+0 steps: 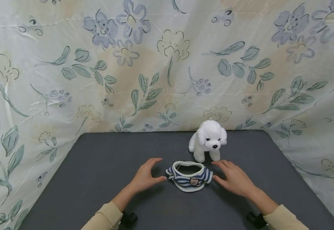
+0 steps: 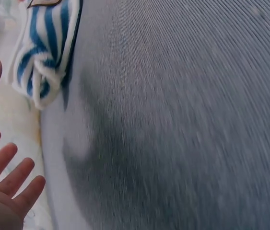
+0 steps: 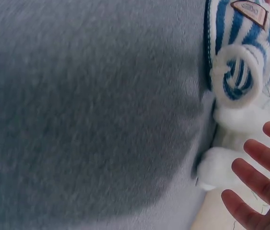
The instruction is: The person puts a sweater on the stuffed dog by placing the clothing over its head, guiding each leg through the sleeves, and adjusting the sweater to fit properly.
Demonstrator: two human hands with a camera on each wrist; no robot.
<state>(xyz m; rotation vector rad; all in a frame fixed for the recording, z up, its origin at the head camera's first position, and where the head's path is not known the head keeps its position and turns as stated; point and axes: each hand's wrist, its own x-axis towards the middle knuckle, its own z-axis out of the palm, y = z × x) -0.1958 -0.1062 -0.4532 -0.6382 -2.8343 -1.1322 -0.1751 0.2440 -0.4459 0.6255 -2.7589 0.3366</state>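
Note:
A small blue-and-white striped doll sweater (image 1: 190, 181) with white trim and a chest patch lies on the dark grey table, between the two hands. Left of it is my left hand (image 1: 146, 176), thumb and fingers spread, the thumb tip close to the left sleeve. On the other side my right hand (image 1: 232, 177) has its thumb near the right sleeve. Both wrist views show the fingers apart and holding nothing; in the right wrist view the sleeve opening (image 3: 238, 76) faces the hand. A white plush dog (image 1: 208, 140) stands upright just behind the sweater, facing forward.
The grey table (image 1: 103, 153) runs back to a floral curtain (image 1: 155, 80), which also hangs along both sides. Dark straps or mounts (image 1: 129, 219) sit at the wrists, by the beige sleeves (image 1: 105, 217).

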